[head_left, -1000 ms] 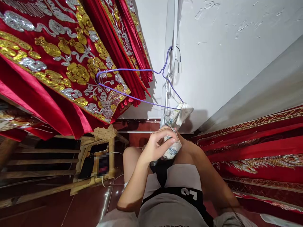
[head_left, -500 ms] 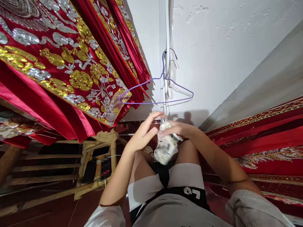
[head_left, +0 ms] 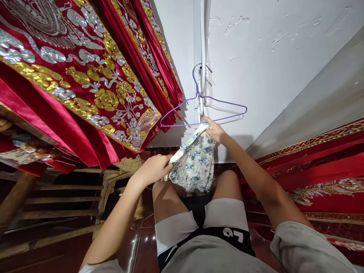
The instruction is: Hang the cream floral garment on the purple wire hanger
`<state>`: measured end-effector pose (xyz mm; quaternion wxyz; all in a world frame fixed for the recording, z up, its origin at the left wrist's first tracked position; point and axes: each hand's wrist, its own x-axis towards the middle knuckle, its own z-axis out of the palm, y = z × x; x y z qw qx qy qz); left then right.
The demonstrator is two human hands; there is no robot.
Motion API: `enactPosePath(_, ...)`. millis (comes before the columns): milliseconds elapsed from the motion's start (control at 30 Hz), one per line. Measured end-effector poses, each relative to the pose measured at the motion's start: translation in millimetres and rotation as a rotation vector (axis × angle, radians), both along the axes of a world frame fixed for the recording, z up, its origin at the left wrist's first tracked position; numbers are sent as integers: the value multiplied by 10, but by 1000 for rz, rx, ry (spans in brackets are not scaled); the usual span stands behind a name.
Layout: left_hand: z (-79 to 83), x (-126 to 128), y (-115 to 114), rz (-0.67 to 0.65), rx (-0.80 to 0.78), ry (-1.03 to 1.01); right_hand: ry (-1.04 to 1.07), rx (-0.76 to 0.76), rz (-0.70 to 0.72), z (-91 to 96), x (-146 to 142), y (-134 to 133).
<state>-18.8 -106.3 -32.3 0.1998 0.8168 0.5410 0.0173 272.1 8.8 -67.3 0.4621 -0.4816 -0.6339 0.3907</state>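
Head view: a small floral cloth (head_left: 195, 163) is stretched between both hands above the knees. The left hand (head_left: 153, 169) is closed on its edge at 9 o'clock. The right hand (head_left: 215, 131) pinches its top corner at 1 o'clock, just below the bottom wire of a purple wire hanger (head_left: 224, 102) hanging on the white wall (head_left: 270, 68). Red embroidered drapes (head_left: 85, 76) hang at 10 o'clock.

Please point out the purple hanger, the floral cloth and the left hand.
purple hanger (head_left: 182, 124), head view, on its bottom wire.
floral cloth (head_left: 195, 167), head view, middle of the fabric.
left hand (head_left: 153, 170), head view, back of the hand.
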Motion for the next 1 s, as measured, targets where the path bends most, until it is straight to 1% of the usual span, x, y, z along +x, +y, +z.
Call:
enactPosePath(67, 25, -46, -43, 52, 14, 156, -122, -10, 22, -166, -68, 45)
enactPosePath(133, 19, -100, -60, 83, 11, 291, -250, 21, 44, -220, -73, 4)
enactPosePath(200, -15, -163, -40, 106, 11, 382, -358, 88, 72, -194, -12, -102)
enactPosePath(267, -68, -214, 15, 141, 25, 431, -465, 155, 106, -128, 89, -238)
enactPosePath(367, -157, -240, 135, 208, 60, 432, -594, 174, 90, 4, 251, -431)
enactPosePath(433, -200, -230, 224, 248, 141, 327, -605, 169, 56, 102, 336, -528)
enactPosePath(467, -215, -224, 268, 256, 208, 230, -592, 167, 44, 151, 368, -563)
enactPosePath(600, -223, -184, 429, 269, 520, -340, -517, 128, 78, 296, 422, -626)
enactPosePath(667, -183, -129, 486, 320, 620, -617, -476, 101, 110, 320, 409, -626)
enactPosePath(733, -98, -41, 519, 344, 685, -823, -443, 86, 118, 313, 380, -623)
enactPosePath(800, 20, 69, 539, 263, 675, -914, -413, 76, 118, 280, 344, -627)
enactPosePath(900, 157, 218, 607, 95, 541, -859, -327, 74, 160, 210, 291, -646)
enactPosePath(933, 170, 251, 650, 73, 495, -835, -300, 80, 175, 189, 278, -656)
enactPosePath(1000, 142, 283, 756, 79, 418, -843, -273, 93, 195, 165, 268, -679)
